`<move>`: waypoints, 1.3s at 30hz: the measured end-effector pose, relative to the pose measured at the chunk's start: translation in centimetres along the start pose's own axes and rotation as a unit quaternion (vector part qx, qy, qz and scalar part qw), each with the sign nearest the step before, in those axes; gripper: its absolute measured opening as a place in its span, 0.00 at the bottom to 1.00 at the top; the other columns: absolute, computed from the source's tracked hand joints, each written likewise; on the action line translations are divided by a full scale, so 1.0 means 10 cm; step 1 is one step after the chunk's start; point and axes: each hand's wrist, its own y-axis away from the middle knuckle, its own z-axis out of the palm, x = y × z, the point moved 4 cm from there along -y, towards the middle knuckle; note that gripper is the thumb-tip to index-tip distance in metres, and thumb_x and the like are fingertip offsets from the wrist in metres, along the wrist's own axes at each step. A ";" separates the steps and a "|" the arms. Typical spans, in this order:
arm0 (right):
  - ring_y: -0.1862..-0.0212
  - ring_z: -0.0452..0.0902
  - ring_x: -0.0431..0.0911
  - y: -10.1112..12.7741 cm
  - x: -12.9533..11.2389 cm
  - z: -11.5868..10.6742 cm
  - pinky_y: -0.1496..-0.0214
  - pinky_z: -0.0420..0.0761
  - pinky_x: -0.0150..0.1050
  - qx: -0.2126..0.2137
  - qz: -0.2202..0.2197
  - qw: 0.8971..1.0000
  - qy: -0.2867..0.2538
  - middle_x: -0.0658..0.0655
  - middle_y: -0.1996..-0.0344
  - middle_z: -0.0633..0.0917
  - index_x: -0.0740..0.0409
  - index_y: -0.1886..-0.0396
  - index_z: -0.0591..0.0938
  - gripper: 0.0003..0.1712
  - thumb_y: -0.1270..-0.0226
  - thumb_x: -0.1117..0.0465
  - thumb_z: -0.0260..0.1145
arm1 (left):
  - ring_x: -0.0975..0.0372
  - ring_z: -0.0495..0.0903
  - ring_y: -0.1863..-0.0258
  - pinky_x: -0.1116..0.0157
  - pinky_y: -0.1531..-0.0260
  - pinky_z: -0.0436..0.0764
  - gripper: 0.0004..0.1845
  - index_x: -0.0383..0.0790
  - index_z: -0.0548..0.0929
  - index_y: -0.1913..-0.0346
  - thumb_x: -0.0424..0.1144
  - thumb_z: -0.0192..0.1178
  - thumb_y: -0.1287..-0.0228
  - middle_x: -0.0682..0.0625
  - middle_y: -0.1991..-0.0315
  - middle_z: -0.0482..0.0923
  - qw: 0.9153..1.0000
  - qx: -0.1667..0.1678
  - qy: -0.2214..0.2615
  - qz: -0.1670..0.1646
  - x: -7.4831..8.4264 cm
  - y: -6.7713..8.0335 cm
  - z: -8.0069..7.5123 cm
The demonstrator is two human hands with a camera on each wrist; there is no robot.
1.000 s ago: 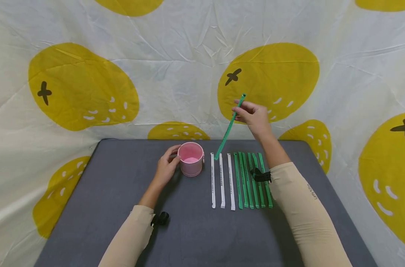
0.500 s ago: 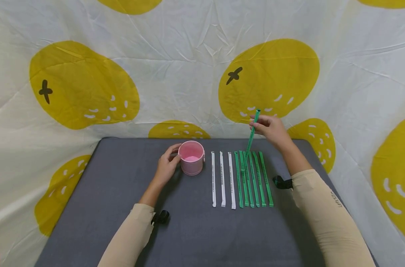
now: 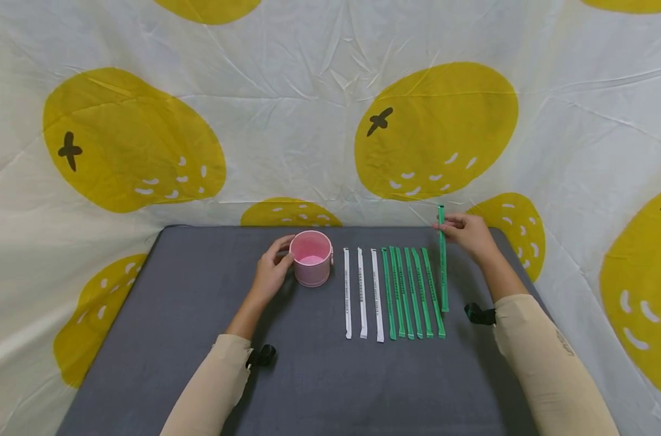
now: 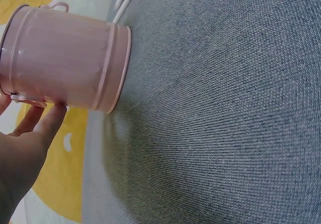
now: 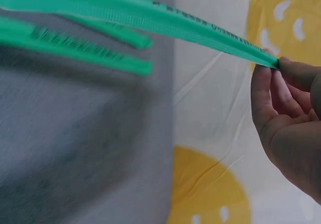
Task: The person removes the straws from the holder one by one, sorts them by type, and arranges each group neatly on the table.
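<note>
Moved rightward since a second ago: right hand (image 3: 469,233), carrying one green strip (image 3: 442,260) from above the white strips, across the green row, and now down past that row's right edge. Pinches the strip near its far, upper end between thumb and fingertips (image 5: 281,71), other fingers curled loosely behind. Slants down toward the near side, lower tip at or just above the grey mat (image 3: 199,303), just beside the rightmost of the laid green strips (image 3: 412,290); contact with the mat cannot be told. Shows blurred in the right wrist view, green strip (image 5: 150,15) running from the fingertips out over the mat, other green strips lying below it.

Unchanged on the other side: left hand (image 3: 272,272) resting against the pink cup (image 3: 311,258), fingers and thumb curved round its left wall, palm on the mat. Stands upright on the mat, cup open at the top, just left of the white strips (image 3: 362,293). Seen from the left wrist view, pink cup (image 4: 65,63) with ridged wall and rolled rim, fingertips (image 4: 47,126) touching its side.

Laid in parallel on the mat: three white strips, then five green strips close together, all pointing away from the person. Beige sleeves on both forearms, a black strap at each wrist. Behind and around the mat, a cream cloth (image 3: 286,121) with big yellow fruit prints.
</note>
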 end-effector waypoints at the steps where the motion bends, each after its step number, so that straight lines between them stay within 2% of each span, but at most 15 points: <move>1: 0.59 0.81 0.23 0.01 0.06 0.00 0.56 0.83 0.23 -0.006 0.007 1.000 0.000 0.71 0.40 0.82 0.73 0.28 0.70 0.28 0.19 0.60 0.58 | 0.35 0.81 0.42 0.76 0.53 0.77 0.23 0.29 0.76 0.32 0.26 0.57 0.28 0.29 0.39 0.79 1.000 0.000 -0.001 0.000 0.00 0.00 0.00; 5: 0.59 0.82 0.25 0.02 0.29 0.01 0.53 0.84 0.27 -0.027 0.034 0.999 0.012 0.71 0.39 0.82 0.74 0.27 0.69 0.29 0.19 0.60 0.57 | 0.38 0.82 0.43 0.76 0.53 0.78 0.23 0.31 0.77 0.32 0.27 0.57 0.28 0.32 0.39 0.80 1.000 -0.002 -0.010 -0.002 0.00 0.01 -0.02; 8: 0.57 0.83 0.30 0.02 0.45 0.02 0.45 0.86 0.38 -0.035 0.051 0.998 0.024 0.73 0.37 0.80 0.72 0.27 0.70 0.29 0.18 0.58 0.57 | 0.40 0.83 0.43 0.74 0.52 0.79 0.23 0.32 0.77 0.32 0.28 0.58 0.27 0.33 0.39 0.80 1.000 -0.004 -0.014 -0.003 0.00 0.01 -0.03; 11: 0.53 0.86 0.40 0.02 0.60 0.03 0.39 0.83 0.50 -0.045 0.065 0.996 0.034 0.75 0.35 0.78 0.71 0.26 0.69 0.30 0.18 0.57 0.57 | 0.40 0.83 0.42 0.72 0.50 0.79 0.22 0.32 0.77 0.32 0.28 0.58 0.27 0.33 0.39 0.80 1.000 -0.004 -0.014 -0.002 0.00 0.01 -0.04; 13: 0.53 0.87 0.45 0.03 0.69 0.03 0.39 0.82 0.54 -0.051 0.073 0.995 0.041 0.77 0.36 0.77 0.73 0.26 0.67 0.31 0.18 0.56 0.57 | 0.40 0.82 0.42 0.70 0.50 0.80 0.23 0.31 0.77 0.32 0.28 0.58 0.27 0.32 0.39 0.80 1.000 -0.004 -0.013 -0.001 -0.01 0.01 -0.03; 15: 0.54 0.88 0.44 0.02 0.78 0.05 0.41 0.84 0.51 -0.057 0.082 0.994 0.035 0.77 0.36 0.77 0.73 0.26 0.67 0.31 0.19 0.57 0.58 | 0.39 0.83 0.42 0.69 0.49 0.80 0.23 0.31 0.77 0.32 0.27 0.58 0.27 0.32 0.39 0.80 1.000 -0.004 -0.011 -0.001 -0.02 0.01 -0.03; 18: 0.60 0.86 0.37 0.01 0.88 0.08 0.48 0.87 0.42 -0.060 0.092 0.994 0.014 0.77 0.36 0.77 0.75 0.27 0.67 0.31 0.20 0.60 0.59 | 0.39 0.82 0.42 0.64 0.48 0.81 0.23 0.31 0.76 0.31 0.27 0.58 0.27 0.31 0.39 0.80 1.000 -0.004 -0.009 -0.003 -0.03 0.02 -0.02; 23: 0.65 0.82 0.33 -0.02 0.97 0.17 0.58 0.85 0.30 -0.052 0.100 0.993 -0.027 0.79 0.37 0.77 0.79 0.30 0.69 0.29 0.22 0.65 0.60 | 0.39 0.82 0.42 0.55 0.45 0.82 0.23 0.31 0.76 0.31 0.28 0.58 0.27 0.31 0.39 0.80 1.000 -0.003 -0.011 -0.003 -0.02 0.02 -0.02; 31: 0.65 0.83 0.36 -0.02 1.05 0.31 0.60 0.86 0.30 -0.039 0.117 0.992 -0.029 0.75 0.44 0.82 0.79 0.33 0.72 0.26 0.23 0.66 0.62 | 0.41 0.83 0.43 0.71 0.50 0.80 0.23 0.31 0.76 0.31 0.28 0.58 0.27 0.32 0.39 0.80 1.000 -0.006 -0.020 -0.006 0.02 0.06 -0.02; 33: 0.66 0.83 0.36 -0.01 1.05 0.32 0.61 0.86 0.30 -0.031 0.115 0.993 -0.021 0.75 0.45 0.83 0.78 0.33 0.73 0.26 0.24 0.66 0.63 | 0.41 0.83 0.43 0.69 0.49 0.81 0.23 0.31 0.76 0.31 0.28 0.58 0.27 0.32 0.39 0.80 1.000 -0.006 -0.021 -0.003 0.04 0.05 -0.02; 39: 0.67 0.84 0.36 0.01 1.04 0.34 0.62 0.86 0.30 -0.011 0.109 0.994 0.006 0.74 0.47 0.85 0.76 0.35 0.76 0.25 0.24 0.64 0.64 | 0.41 0.82 0.41 0.54 0.44 0.83 0.23 0.31 0.76 0.31 0.29 0.58 0.27 0.32 0.39 0.80 1.000 -0.005 -0.021 -0.001 0.04 0.04 -0.02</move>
